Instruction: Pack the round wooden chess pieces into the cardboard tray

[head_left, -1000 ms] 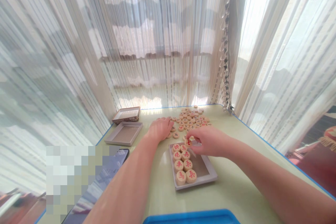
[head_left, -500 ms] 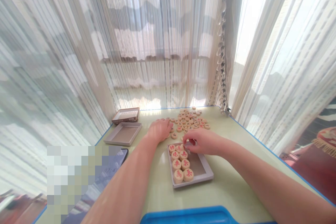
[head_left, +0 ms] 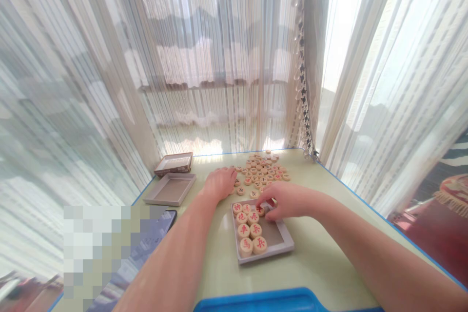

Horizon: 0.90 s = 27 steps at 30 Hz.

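A grey tray (head_left: 284,243) lies on the pale green table (head_left: 321,263), with several round wooden chess pieces (head_left: 250,234) marked in red lined up in its left half. My right hand (head_left: 283,201) hovers over the tray's far end, fingers pinched on a red-marked piece (head_left: 260,210) at the tray's top. My left hand (head_left: 219,183) rests palm down on the table, fingers curled over loose pieces at the near edge of a scattered pile of pieces (head_left: 263,170).
Another grey tray (head_left: 170,189) and a brown-rimmed box lid (head_left: 174,163) lie at the far left. A phone (head_left: 146,248) rests near the left edge, a blue tray rim (head_left: 256,301) at the near edge. Sheer curtains (head_left: 204,58) surround the table.
My right hand has come down from above the tray's far end and set a piece into the tray's top row. The left hand has stayed on the loose pieces.
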Motion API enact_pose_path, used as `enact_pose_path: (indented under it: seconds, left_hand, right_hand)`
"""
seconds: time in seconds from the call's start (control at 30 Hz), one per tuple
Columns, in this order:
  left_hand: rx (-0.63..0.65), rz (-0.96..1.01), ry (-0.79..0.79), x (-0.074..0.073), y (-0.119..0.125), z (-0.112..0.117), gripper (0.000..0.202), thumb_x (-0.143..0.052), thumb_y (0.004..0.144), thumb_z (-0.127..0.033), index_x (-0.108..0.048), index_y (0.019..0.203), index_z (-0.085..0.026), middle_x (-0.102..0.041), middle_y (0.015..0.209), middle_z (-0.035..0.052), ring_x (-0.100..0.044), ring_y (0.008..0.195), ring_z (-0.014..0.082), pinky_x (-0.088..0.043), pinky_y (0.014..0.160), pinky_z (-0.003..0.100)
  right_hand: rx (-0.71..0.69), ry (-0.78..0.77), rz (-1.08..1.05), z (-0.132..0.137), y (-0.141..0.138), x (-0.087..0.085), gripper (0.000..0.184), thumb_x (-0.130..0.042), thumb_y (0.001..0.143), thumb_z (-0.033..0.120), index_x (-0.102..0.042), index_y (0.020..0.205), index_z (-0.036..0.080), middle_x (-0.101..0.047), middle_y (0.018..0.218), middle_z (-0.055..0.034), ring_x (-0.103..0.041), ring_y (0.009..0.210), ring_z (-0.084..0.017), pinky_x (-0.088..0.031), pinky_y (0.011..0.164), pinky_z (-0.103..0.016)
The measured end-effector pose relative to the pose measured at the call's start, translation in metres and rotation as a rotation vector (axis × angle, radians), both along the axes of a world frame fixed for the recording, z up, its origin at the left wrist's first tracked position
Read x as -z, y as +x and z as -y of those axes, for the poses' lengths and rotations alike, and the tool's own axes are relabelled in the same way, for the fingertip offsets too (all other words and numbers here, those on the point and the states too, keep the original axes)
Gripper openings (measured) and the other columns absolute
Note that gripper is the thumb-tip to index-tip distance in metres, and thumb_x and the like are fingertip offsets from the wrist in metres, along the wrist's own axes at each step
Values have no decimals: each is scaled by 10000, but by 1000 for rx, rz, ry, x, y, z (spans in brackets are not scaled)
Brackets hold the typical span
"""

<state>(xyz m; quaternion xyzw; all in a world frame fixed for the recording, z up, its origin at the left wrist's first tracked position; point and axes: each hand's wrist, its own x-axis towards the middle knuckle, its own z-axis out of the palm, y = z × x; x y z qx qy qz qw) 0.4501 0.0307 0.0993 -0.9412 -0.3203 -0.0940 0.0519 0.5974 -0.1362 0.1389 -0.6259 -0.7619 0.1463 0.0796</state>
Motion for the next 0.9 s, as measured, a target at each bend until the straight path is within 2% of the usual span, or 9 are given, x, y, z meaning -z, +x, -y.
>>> enact_pose_path:
  seconds: [0.27,0.57,0.7,0.8,0.9]
  left_hand:
    - [-57,77,-12,-2,0,1,421,-185,911,-366,-558,936,-173,-630,910,114,-589,877,224,-450,725,337]
    - [-28,55,26,0,0,-1,393,-203,906,-340,-556,926,-167,-622,891,119,-589,869,234,-459,730,350]
    - [-43,60,36,0,0,-1,387,-197,905,-318,-549,925,-160,-630,901,115,-596,850,240,-463,717,357]
    - [-107,97,-12,0,0,-2,391,-187,906,-308,-547,924,-155,-640,868,116,-604,851,239,-465,729,355]
    - [-117,122,-32,1,0,-3,387,-198,904,-317,-548,920,-153,-642,857,122,-606,865,244,-463,740,358]
  right_hand:
    - [2,67,56,-5,1,14,245,-565,687,358,-673,888,268,-629,733,10,-512,621,-128,-321,510,-218]
    - [81,269,-89,-8,-15,10,241,-571,716,379,-656,885,228,-550,660,16,-461,610,-107,-319,552,-219]
    - [131,281,-130,-11,-24,16,226,-575,711,339,-658,887,223,-550,674,12,-468,630,-113,-325,559,-222]
    - [117,274,-143,-12,-29,18,198,-578,700,293,-664,864,224,-568,697,7,-482,653,-121,-343,584,-228]
    - [98,269,-144,-11,-31,17,186,-572,707,277,-677,851,224,-590,720,-2,-501,686,-133,-362,615,-236]
